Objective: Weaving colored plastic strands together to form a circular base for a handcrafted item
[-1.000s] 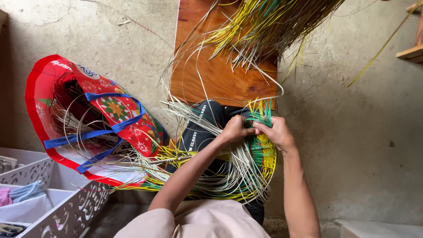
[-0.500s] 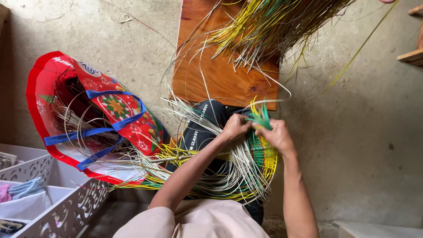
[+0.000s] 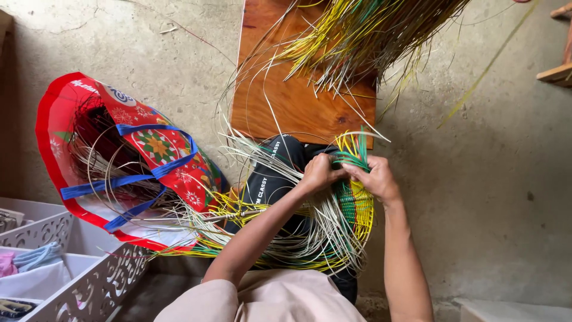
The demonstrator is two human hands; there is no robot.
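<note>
A half-woven piece of yellow, green and white strips rests on my lap over dark trousers. My left hand pinches strands at its upper edge. My right hand grips the green and yellow strand ends right beside it, fingers closed. Loose pale strips fan out in loops from the weave toward the left and down.
A red bag with blue handles, holding coiled strips, lies on the concrete floor at left. A wooden stool stands ahead with a hanging bundle of yellow-green strips above it. White lattice baskets sit at lower left.
Both hands stay at the weave's upper edge with only small finger shifts; the view has drifted slightly.
</note>
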